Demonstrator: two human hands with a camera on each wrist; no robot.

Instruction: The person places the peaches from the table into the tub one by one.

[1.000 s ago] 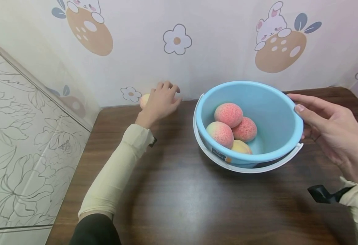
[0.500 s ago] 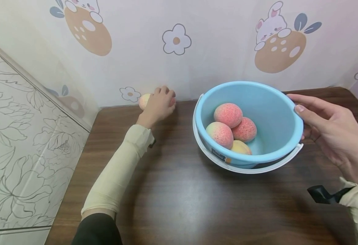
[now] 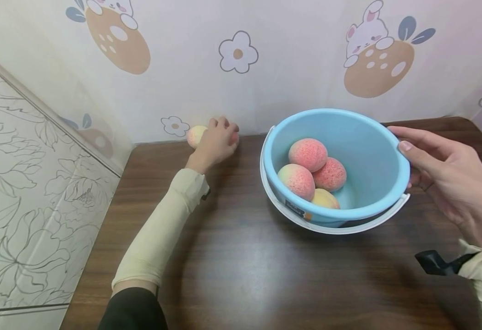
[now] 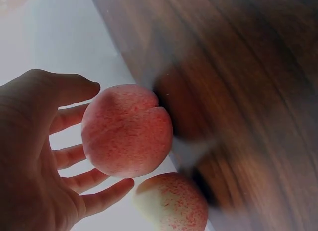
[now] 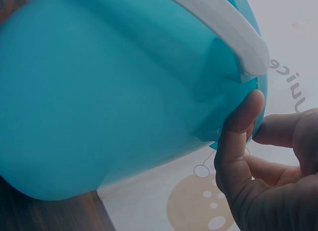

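Note:
At the back of the table my left hand [image 3: 215,145] has its thumb and fingers curled round a red peach [image 4: 128,131]. In the head view most of this peach is hidden behind the fingers. A second peach [image 3: 196,135], pale yellow and pink, sits just left of the hand. My right hand [image 3: 451,172] pinches the rim of a light blue bucket [image 3: 373,158] on its right side, with the thumb at the edge. Several peaches [image 3: 308,155] in pink, red and yellow lie inside the bucket. Its white handle [image 3: 331,230] hangs down along the front.
The dark wooden table [image 3: 241,270] meets a wall [image 3: 290,68] papered with rabbits and flowers right behind the peaches and bucket. A white flower-patterned panel [image 3: 26,197] borders the table's left side.
My left hand has come down slightly and its fingers have closed round the red peach. The right hand and the bucket have stayed in place.

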